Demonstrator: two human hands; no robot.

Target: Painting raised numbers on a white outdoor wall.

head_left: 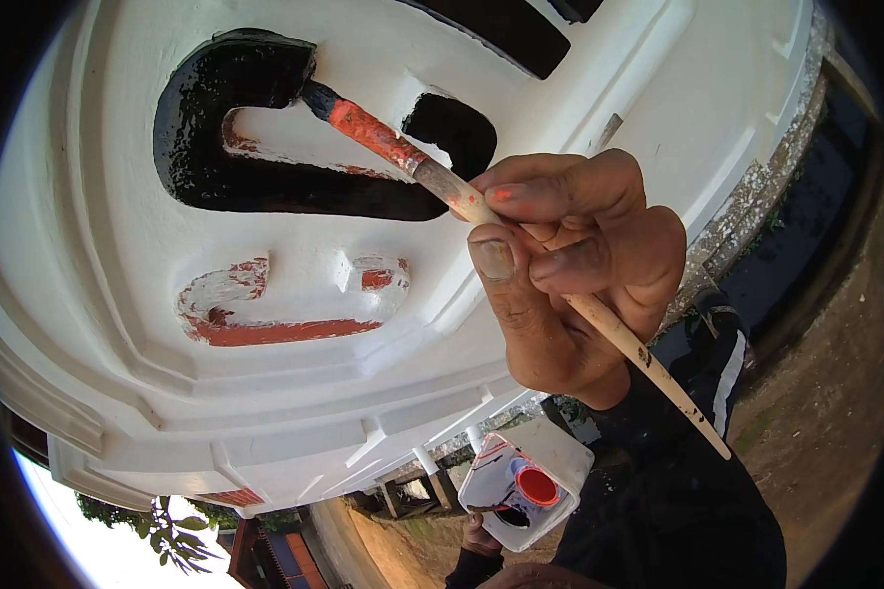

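My right hand [609, 260] pinches the pale wooden handle of a paintbrush [444, 184] between thumb and fingers. Orange-red paint smears the brush's ferrule, and its black bristles touch the upper end of a raised, C-like letter [290, 187] coated in glossy black. At the bottom of the view, my left hand [478, 537] grips the side of a white plastic container [572, 457]; only part of that hand shows. Inside the container are a red-rimmed cup [537, 486] and dark paint stains. Red patches show along the letter's inner edge.
A smaller raised letter [285, 332] with worn red and white paint lies below the black one on the white wall [118, 245]. More black letters [501, 34] are at the top. Moulded ledges, a rough stone edge [756, 211] and brown ground [825, 393] surround it.
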